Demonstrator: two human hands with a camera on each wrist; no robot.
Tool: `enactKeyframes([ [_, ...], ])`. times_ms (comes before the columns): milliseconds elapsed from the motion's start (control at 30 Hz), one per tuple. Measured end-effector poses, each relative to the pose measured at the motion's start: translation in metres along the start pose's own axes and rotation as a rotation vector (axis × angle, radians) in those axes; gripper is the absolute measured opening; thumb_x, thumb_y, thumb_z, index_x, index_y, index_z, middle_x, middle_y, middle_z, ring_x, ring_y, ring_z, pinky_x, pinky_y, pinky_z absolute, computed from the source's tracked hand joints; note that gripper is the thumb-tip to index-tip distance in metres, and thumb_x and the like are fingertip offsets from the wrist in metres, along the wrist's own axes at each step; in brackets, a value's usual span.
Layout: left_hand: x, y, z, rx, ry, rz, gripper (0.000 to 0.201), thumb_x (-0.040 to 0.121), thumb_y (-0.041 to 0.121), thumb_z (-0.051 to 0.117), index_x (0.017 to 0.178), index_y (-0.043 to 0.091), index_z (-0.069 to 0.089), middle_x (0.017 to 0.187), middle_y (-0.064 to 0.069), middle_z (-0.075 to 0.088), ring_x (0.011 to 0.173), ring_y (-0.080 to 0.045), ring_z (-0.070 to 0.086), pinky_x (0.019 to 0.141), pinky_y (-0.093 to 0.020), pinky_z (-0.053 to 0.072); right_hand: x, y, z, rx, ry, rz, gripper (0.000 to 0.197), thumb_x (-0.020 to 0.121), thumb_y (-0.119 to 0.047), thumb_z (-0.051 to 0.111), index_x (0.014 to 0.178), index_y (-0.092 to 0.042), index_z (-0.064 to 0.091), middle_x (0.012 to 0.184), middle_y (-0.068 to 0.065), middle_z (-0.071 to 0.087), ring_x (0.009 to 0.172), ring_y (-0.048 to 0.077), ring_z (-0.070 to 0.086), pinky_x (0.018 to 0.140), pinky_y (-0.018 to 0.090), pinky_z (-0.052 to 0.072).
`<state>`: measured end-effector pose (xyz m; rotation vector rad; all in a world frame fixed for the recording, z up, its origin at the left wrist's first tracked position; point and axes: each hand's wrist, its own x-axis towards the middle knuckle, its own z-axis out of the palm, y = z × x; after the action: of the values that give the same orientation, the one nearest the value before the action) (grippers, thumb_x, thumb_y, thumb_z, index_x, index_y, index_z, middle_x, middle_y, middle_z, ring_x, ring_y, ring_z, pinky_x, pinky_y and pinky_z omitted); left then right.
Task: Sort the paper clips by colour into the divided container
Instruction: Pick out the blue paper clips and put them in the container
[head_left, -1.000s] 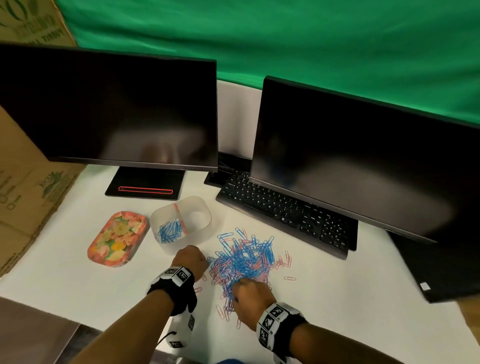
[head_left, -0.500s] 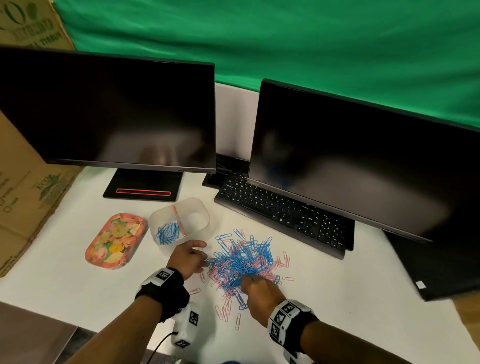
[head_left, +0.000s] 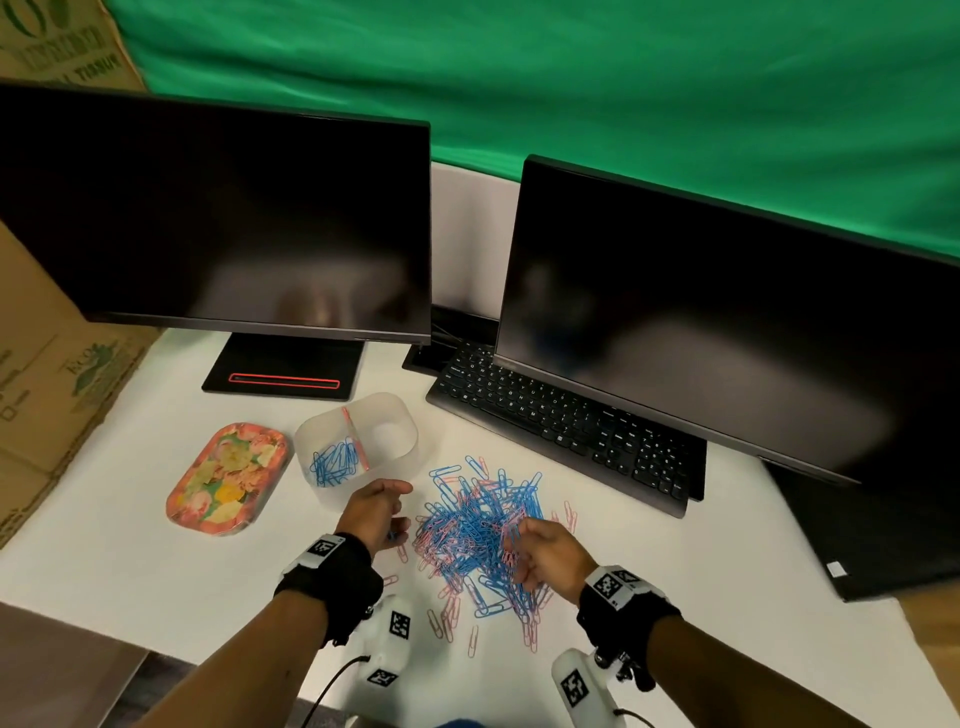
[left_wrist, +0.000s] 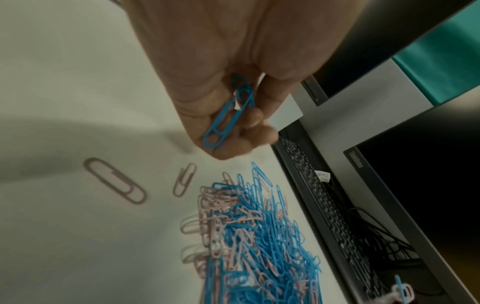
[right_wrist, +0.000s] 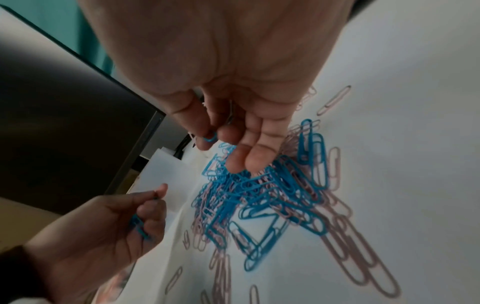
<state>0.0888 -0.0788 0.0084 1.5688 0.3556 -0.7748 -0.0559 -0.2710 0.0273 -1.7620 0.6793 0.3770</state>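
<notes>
On the white surface, before the keyboard: a mixed pile of blue and pink paper clips. Divided container just left of the pile, blue clips in its left compartment. Left hand grasps blue clips in curled fingers; right hand pinches a blue clip over the pile.

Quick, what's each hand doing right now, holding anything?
Left hand: holds blue paper clips in curled fingers.
Right hand: pinches one blue clip above the pile.
</notes>
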Motion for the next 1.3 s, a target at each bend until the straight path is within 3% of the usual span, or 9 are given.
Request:
enactKeyframes([
  [200, -0.005, 0.003, 0.008, 0.191, -0.077, 0.037, 0.023, 0.095, 0.005, 0.041, 0.095, 0.008, 0.064, 0.068, -0.005, 0.033, 0.042, -0.012, 0.021, 0.043, -0.018, 0.02, -0.003, -0.004, -0.009, -0.229, 0.088, -0.111, 0.031, 0.092, -0.017, 0.059, 0.064, -0.03, 0.06, 0.052, -0.017, 0.056, 0.049, -0.013, 0.053, 0.052, 0.001, 0.036],
  [333, -0.009, 0.0, 0.018, 0.354, -0.162, 0.067, 0.017, 0.093, 0.008, 0.05, 0.087, 0.012, 0.065, 0.067, -0.006, 0.039, 0.04, -0.013, 0.026, 0.044, -0.019, 0.024, -0.002, -0.002, -0.014, -0.277, 0.07, -0.152, 0.022, 0.089, -0.016, 0.064, 0.067, -0.019, 0.065, 0.059, -0.02, 0.053, 0.053, -0.019, 0.052, 0.054, 0.001, 0.037],
  [467, -0.018, -0.001, 0.032, 0.432, -0.225, 0.112, 0.012, 0.094, 0.013, 0.052, 0.091, 0.013, 0.064, 0.06, 0.002, 0.045, 0.044, -0.013, 0.032, 0.043, -0.017, 0.03, -0.001, -0.006, -0.016, -0.193, 0.085, -0.167, 0.02, 0.087, -0.007, 0.062, 0.073, -0.02, 0.067, 0.066, -0.01, 0.064, 0.052, -0.009, 0.057, 0.057, 0.005, 0.042],
  [600, -0.025, 0.002, 0.047, 0.395, -0.287, 0.135, 0.013, 0.093, 0.021, 0.056, 0.102, 0.018, 0.064, 0.062, 0.002, 0.043, 0.044, -0.011, 0.032, 0.045, -0.019, 0.027, 0.002, -0.009, -0.016, 0.026, 0.078, -0.094, 0.015, 0.088, 0.0, 0.055, 0.086, -0.009, 0.067, 0.069, 0.005, 0.068, 0.055, 0.015, 0.063, 0.053, 0.026, 0.051],
  [733, -0.036, 0.003, 0.061, 0.531, -0.412, 0.357, 0.015, 0.094, 0.027, 0.058, 0.09, 0.013, 0.064, 0.048, 0.011, 0.043, 0.042, 0.0, 0.036, 0.047, -0.019, 0.03, 0.003, -0.017, -0.01, 0.094, 0.036, -0.091, 0.016, 0.088, 0.003, 0.051, 0.085, -0.007, 0.063, 0.071, 0.012, 0.066, 0.059, 0.023, 0.063, 0.05, 0.025, 0.049],
  [833, -0.032, 0.002, 0.067, 0.424, -0.359, 0.279, 0.018, 0.095, 0.018, 0.053, 0.077, 0.016, 0.058, 0.054, 0.008, 0.044, 0.041, -0.006, 0.035, 0.043, -0.02, 0.031, 0.005, -0.02, -0.003, 0.127, 0.029, -0.088, 0.014, 0.089, 0.001, 0.053, 0.085, -0.008, 0.064, 0.071, 0.01, 0.067, 0.059, 0.021, 0.063, 0.055, 0.028, 0.053],
  [1000, -0.028, 0.007, 0.061, 0.06, -0.257, 0.005, 0.025, 0.089, 0.008, 0.038, 0.066, 0.014, 0.042, 0.059, -0.003, 0.038, 0.043, -0.012, 0.023, 0.044, -0.02, 0.016, -0.004, -0.01, 0.001, -0.454, 0.02, -0.254, 0.011, 0.082, -0.016, 0.059, 0.089, -0.021, 0.066, 0.073, -0.007, 0.064, 0.068, 0.011, 0.061, 0.067, 0.022, 0.05],
  [1133, -0.021, 0.008, 0.045, -0.233, -0.215, -0.108, 0.018, 0.085, 0.012, 0.036, 0.069, 0.014, 0.044, 0.06, -0.004, 0.043, 0.042, -0.014, 0.03, 0.041, -0.02, 0.019, -0.014, 0.012, 0.014, -1.001, -0.115, -0.393, 0.029, 0.085, -0.026, 0.056, 0.113, -0.017, 0.058, 0.115, 0.005, 0.057, 0.107, 0.026, 0.055, 0.088, 0.033, 0.045],
  [1300, -0.014, 0.006, 0.032, -0.271, -0.188, -0.116, 0.016, 0.086, 0.011, 0.037, 0.075, 0.01, 0.049, 0.061, -0.005, 0.044, 0.045, -0.017, 0.036, 0.039, -0.021, 0.024, -0.014, 0.021, 0.025, -1.167, -0.094, -0.421, 0.036, 0.09, -0.023, 0.053, 0.122, -0.009, 0.054, 0.126, 0.012, 0.049, 0.119, 0.031, 0.046, 0.098, 0.038, 0.041],
])
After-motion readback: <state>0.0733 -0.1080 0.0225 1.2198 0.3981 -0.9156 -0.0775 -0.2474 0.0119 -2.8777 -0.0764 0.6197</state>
